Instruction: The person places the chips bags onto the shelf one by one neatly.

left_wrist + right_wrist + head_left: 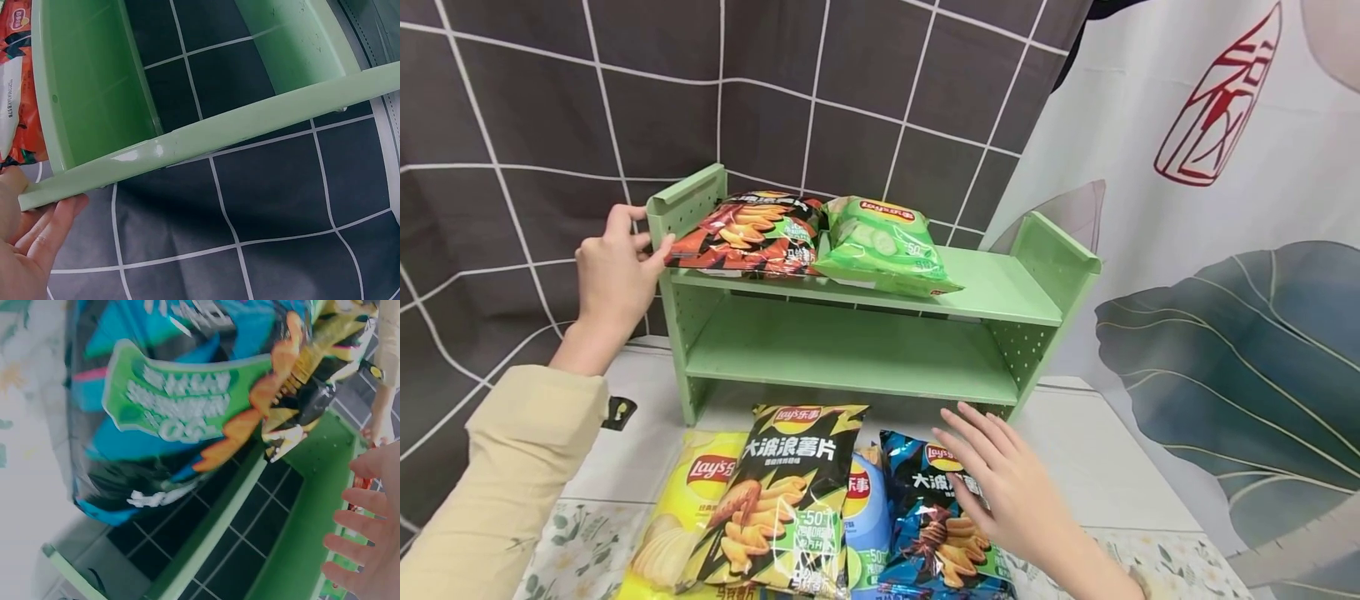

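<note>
My left hand (617, 271) grips the upper left side panel of a green two-tier shelf (850, 371), thumb in front and fingers behind; the left wrist view shows the panel's edge between them. Close to that thumb lies a red chip bag (748, 233) on the top tier, with a green chip bag (883, 246) to its right. My right hand (1011, 492), fingers spread and fairly straight, overlaps the right edge of a blue-black chip bag (936, 517) in the head view. In the right wrist view this hand (365, 519) holds nothing.
In front of the shelf, a yellow chip bag (681, 508), a black-and-gold chip bag (786, 492) and a light blue chip bag (867, 517) lie on the white table (1105, 458). A dark grid curtain (850, 75) hangs behind. A small black item (619, 412) lies left of the shelf.
</note>
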Available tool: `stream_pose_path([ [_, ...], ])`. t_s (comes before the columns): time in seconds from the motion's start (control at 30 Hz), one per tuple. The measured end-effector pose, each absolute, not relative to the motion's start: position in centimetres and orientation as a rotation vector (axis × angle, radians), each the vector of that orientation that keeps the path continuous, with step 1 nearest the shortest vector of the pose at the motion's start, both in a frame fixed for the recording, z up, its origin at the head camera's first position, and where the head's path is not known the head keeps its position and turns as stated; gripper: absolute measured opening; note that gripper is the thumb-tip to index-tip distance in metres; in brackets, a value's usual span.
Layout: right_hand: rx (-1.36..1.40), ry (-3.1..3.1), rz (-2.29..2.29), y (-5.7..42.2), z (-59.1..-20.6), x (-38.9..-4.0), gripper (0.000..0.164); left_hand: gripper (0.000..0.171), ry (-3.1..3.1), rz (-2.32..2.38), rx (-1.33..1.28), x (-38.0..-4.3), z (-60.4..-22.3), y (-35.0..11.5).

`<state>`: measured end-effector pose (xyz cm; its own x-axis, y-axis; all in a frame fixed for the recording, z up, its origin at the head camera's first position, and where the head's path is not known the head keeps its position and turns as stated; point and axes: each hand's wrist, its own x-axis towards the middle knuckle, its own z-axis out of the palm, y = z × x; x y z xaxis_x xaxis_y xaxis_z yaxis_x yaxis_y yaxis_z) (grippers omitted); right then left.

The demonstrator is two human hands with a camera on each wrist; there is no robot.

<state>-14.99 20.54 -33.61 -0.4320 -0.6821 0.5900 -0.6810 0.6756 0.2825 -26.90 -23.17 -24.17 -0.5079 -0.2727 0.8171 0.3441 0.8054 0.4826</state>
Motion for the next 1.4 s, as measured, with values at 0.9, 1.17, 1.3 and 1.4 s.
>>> stream_pose_path([
  [0.9,1.099,-2.721,-0.11,22.3,-39.2,-12.0,0.072,0.034,-1.981,-0.734,-0.034,-26.8,-24.2,-23.3],
  [1.17,1.274,-2.671,-0.209,22.9,-40.0,-12.1,0.084,0.034,-1.967,-0.731,-0.044,-26.9,-24.2,-23.1],
  [1.3,1.26,-2.4,-0.327,23.1,-41.3,-12.1,0.09,0.034,-1.969,-0.736,-0.04,-26.8,-24.2,-23.1],
  [1.4,1.228,-2.327,-0.333,23.1,-42.0,-12.1,0.093,0.034,-1.971,-0.738,-0.039,-26.8,-24.1,-23.1],
])
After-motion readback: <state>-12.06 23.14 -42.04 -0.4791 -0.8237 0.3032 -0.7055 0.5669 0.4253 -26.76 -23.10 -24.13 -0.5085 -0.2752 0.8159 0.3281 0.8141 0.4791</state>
